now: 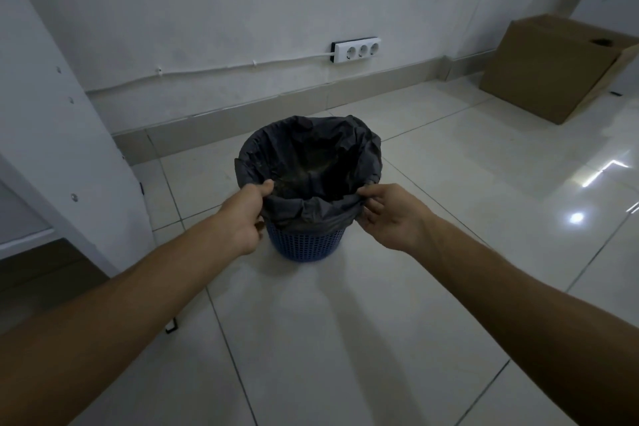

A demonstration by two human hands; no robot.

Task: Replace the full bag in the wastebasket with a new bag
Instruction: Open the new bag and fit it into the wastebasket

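A small blue perforated wastebasket (pixel 304 245) stands on the tiled floor in the middle of the view. A black plastic bag (pixel 311 152) lines it, its edge folded out over the rim. My left hand (pixel 243 218) grips the bag's edge at the near left of the rim, thumb on top. My right hand (pixel 387 214) pinches the bag's edge at the near right of the rim. The inside of the bag is dark; I cannot make out its contents.
A white wall with a three-socket power strip (pixel 356 49) and a cable runs behind the basket. A cardboard box (pixel 549 69) stands at the far right. A white furniture panel (pixel 52 135) rises on the left. Glossy tiles (pixel 484 183) stretch to the right.
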